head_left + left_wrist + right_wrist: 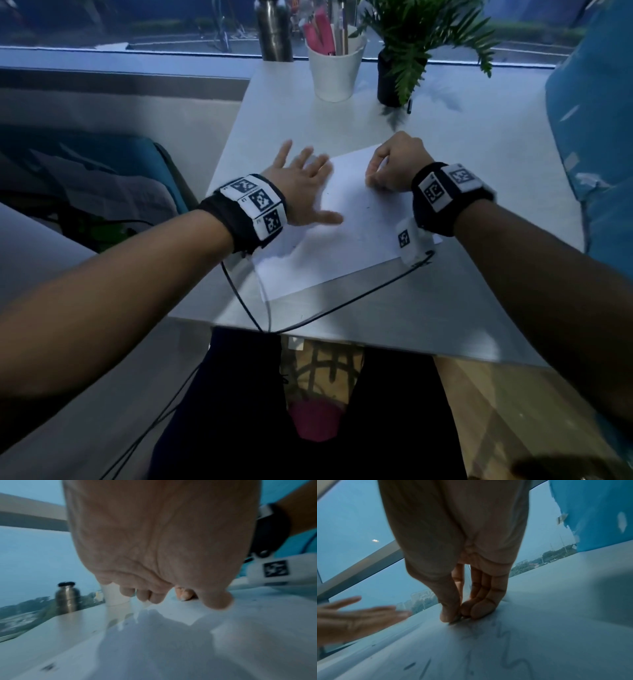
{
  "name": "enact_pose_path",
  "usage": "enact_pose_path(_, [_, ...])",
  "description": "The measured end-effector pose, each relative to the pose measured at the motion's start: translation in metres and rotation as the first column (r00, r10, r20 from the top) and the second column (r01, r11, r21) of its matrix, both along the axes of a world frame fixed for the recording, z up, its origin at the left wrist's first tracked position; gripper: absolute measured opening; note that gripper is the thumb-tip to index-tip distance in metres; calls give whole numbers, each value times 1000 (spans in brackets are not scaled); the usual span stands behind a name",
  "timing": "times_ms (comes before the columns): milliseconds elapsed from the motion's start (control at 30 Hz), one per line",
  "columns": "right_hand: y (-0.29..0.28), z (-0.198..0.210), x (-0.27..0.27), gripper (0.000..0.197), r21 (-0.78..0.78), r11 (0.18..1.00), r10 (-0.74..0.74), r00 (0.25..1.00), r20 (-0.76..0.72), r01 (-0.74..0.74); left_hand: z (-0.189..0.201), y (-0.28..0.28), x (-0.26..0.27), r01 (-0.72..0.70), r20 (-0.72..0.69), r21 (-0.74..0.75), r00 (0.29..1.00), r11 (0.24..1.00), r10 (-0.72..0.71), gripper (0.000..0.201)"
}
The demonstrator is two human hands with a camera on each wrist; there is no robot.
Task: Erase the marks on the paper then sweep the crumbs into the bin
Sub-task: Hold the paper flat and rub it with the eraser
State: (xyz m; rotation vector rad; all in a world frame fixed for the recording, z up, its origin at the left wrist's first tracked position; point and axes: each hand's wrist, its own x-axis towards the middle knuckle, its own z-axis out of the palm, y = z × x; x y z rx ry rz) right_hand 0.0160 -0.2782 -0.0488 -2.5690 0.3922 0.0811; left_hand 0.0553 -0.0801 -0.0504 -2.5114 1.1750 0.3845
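A white sheet of paper (342, 240) lies slanted on the grey table (479, 154). In the right wrist view faint wavy pencil marks (510, 661) and short dark strokes show on the paper (488, 649). My right hand (371, 178) is curled over the sheet's far part. Its thumb and fingertips (481, 609) pinch a small, mostly hidden eraser (457, 619) down on the paper. My left hand (318, 185) is spread flat and blurred at the sheet's left edge; I cannot tell whether it touches. A few dark specks (368, 207) dot the sheet.
At the table's far edge stand a steel bottle (274, 31), a white cup of pens (335, 68) and a potted plant (404, 68). A blue bulk (592, 137) borders the right side. Black cables (308, 318) cross the front edge. A pink object (317, 421) sits below.
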Motion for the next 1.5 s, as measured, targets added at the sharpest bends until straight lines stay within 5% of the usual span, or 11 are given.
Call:
enact_pose_path(200, [-2,-3,-1,11,-69,996,63,998,19,-61,-26,-3,-33,234,-257,-158,928,959,-269,88])
enact_pose_path(400, [-1,1,1,15,-31,999,34,999,-10,-34,-23,32,25,-216,-156,-52,966,975,206,89])
enact_pose_path(467, [0,0,1,15,-34,999,23,1000,-4,-23,-14,36,30,-235,-65,-21,970,972,233,98])
enact_pose_path(567, [0,-1,1,14,-27,1000,6,1000,9,-6,-10,26,2,38,-74,-96,996,995,-45,100])
enact_pose_path(633, [1,-1,1,14,-31,999,11,1000,19,-10,-16,19,-27,253,-188,-127,943,959,-273,96])
enact_pose_path(700, [0,-2,1,14,-39,999,21,999,25,-20,-25,14,-39,301,-282,-162,899,940,-336,87])
enact_pose_path(833, [-1,-4,1,13,-34,999,32,999,18,-31,-28,26,-7,45,-269,-157,959,987,-87,80])
enact_pose_path(1000, [-2,-5,2,12,-41,999,8,1000,13,-8,-2,54,21,-232,-188,-54,958,971,218,101])
enact_pose_path(1133, [0,-6,1,11,-64,998,7,1000,10,-6,-1,69,10,-208,-274,-231,951,950,141,121])
enact_pose_path(1500, [70,8,28,17,8,999,31,999,35,-32,-10,66,-1,-238,-334,-58,920,970,205,147])
